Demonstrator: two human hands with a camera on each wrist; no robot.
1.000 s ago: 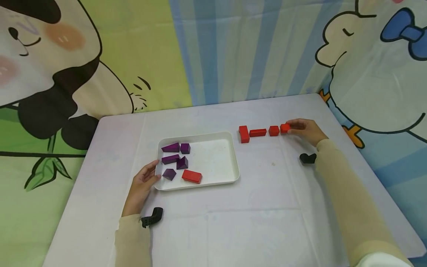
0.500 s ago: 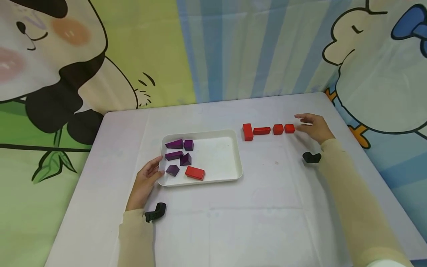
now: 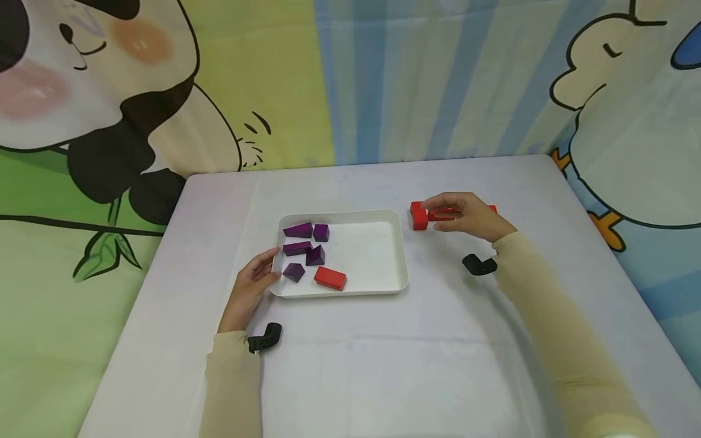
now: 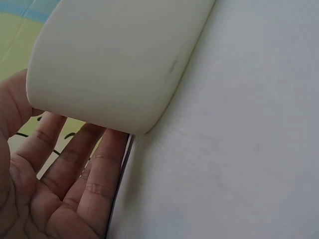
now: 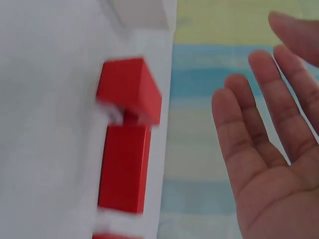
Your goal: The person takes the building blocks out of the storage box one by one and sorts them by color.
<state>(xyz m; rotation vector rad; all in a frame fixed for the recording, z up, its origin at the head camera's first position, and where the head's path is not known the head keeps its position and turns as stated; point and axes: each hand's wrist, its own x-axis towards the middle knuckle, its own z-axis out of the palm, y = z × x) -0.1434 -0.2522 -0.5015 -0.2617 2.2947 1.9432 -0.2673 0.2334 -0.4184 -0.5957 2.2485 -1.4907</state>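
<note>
My left hand (image 3: 251, 289) holds the left end of a shallow white tray (image 3: 378, 255), thumb at the rim and fingers against the end wall. In the left wrist view the tray's outer wall (image 4: 114, 64) covers the fingertips. Several purple blocks (image 3: 297, 248) and one red rectangular block (image 3: 330, 278) lie in the tray. My right hand (image 3: 465, 214) hovers over a row of red blocks, fingers spread and nothing held. It partly hides the row in the head view. The right wrist view shows an end red block (image 5: 129, 89) and a longer red block (image 5: 124, 169) beside the fingers.
A white-covered table (image 3: 378, 371) bears everything. Behind it hangs a cartoon-printed cloth (image 3: 285, 79). Black wrist devices (image 3: 479, 265) sit by both sleeves. The red row stands right of the tray.
My right hand has let go of the rightmost red block and moved left along the row to its left end. My left hand stays at the tray. The head view has shifted slightly.
</note>
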